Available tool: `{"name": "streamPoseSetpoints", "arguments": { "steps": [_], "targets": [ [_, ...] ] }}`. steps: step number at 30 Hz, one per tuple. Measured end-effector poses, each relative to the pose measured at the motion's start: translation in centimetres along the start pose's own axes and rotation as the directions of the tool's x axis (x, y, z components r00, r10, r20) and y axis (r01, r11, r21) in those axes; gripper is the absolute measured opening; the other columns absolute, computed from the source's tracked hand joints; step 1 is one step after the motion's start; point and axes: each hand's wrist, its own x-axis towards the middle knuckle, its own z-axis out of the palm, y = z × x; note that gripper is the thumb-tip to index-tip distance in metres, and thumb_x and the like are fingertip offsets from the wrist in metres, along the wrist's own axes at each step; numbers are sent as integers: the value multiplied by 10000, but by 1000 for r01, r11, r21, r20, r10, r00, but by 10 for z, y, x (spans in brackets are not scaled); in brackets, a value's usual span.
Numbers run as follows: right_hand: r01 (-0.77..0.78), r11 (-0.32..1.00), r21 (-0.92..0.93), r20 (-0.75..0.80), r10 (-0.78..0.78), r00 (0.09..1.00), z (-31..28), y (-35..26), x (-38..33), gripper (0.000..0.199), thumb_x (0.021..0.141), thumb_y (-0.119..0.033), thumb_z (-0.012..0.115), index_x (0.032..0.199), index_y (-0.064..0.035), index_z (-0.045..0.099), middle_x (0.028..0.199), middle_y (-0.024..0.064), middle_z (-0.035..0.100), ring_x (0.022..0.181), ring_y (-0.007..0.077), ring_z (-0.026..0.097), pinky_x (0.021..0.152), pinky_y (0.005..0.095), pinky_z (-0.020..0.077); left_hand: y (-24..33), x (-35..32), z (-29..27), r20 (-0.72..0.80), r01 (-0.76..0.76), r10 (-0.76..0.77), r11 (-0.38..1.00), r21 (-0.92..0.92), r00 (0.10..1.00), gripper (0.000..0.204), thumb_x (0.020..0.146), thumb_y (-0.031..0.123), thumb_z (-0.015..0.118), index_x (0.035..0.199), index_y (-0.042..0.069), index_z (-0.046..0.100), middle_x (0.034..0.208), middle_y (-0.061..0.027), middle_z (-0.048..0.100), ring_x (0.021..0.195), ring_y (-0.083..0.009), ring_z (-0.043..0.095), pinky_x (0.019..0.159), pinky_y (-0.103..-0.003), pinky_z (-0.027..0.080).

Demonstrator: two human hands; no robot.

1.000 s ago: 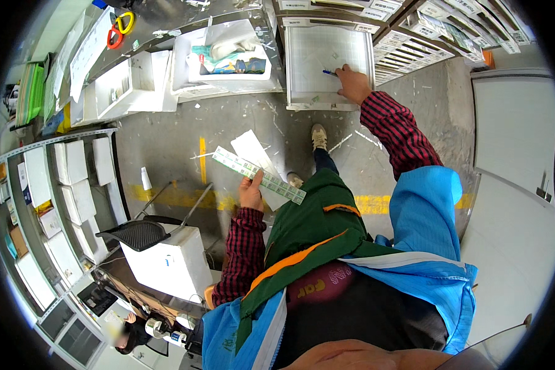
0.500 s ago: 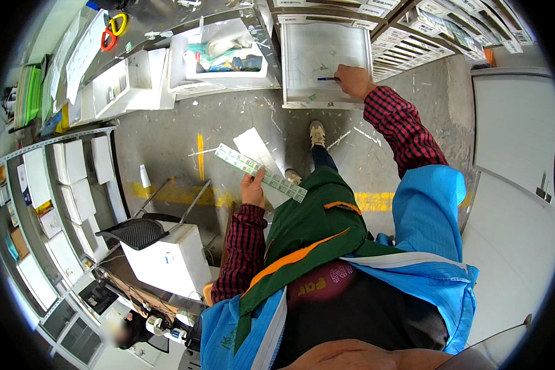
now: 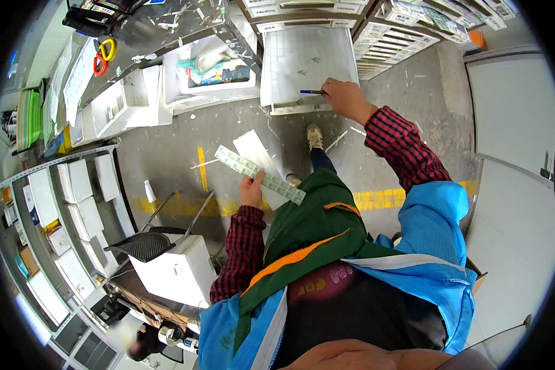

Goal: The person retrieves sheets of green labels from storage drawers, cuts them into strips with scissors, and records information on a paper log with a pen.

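Label strip [image 3: 259, 174], long and green-and-white, sits at the centre of the frame, pinched at its middle by the left hand [image 3: 251, 192], thumb over fingers. 1 white sheet [image 3: 257, 150] lies behind it in the same grip. The right hand [image 3: 346, 98] reaches to the upper middle of the frame, its fingers closed around 1 blue pen [image 3: 311, 92] whose tip points left over the pale floor of an open white drawer [image 3: 276, 68]. 3 or so small green scraps lie on that drawer floor; their kind is too small to tell. To do this well, the pen hand should probably steady itself on the drawer's front edge, and the strip should be kept level so it does not sag or twist. Left of the drawer, 1 white tray [image 3: 185, 98] holds bags and packets, and 1 more white bin [image 3: 124, 108] stands beside it. 1 yellow and 1 red ring [image 3: 103, 55] hang at upper left. 1 white box-shaped machine [image 3: 174, 271] stands at lower left
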Motion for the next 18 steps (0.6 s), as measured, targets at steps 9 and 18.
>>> {"name": "streamPoseSetpoints", "arguments": {
  "steps": [9, 18],
  "targets": [
    [2, 966, 258, -70, 16, 997, -40, -25, -52, 113, 850, -163, 574, 931, -90, 606, 922, 91, 596, 834, 317, 619, 700, 428, 509, 64, 8, -11, -113, -193, 197, 980, 51, 974, 199, 848, 63, 685, 1043, 41, 646, 1030, -35, 654, 885, -141, 604, 830, -286, 461],
    [41, 956, 290, 7, -45, 999, -57, -54, -94, 146, 834, -153, 575, 965, -87, 582, 941, 79, 590, 837, 316, 615, 683, 430, 504, 74, 26, -11, -78, -152, 164, 978, 142, 983, 107, 836, 45, 692, 925, 61, 635, 940, -5, 647, 834, -116, 575, 775, -287, 449]
  ]
}}
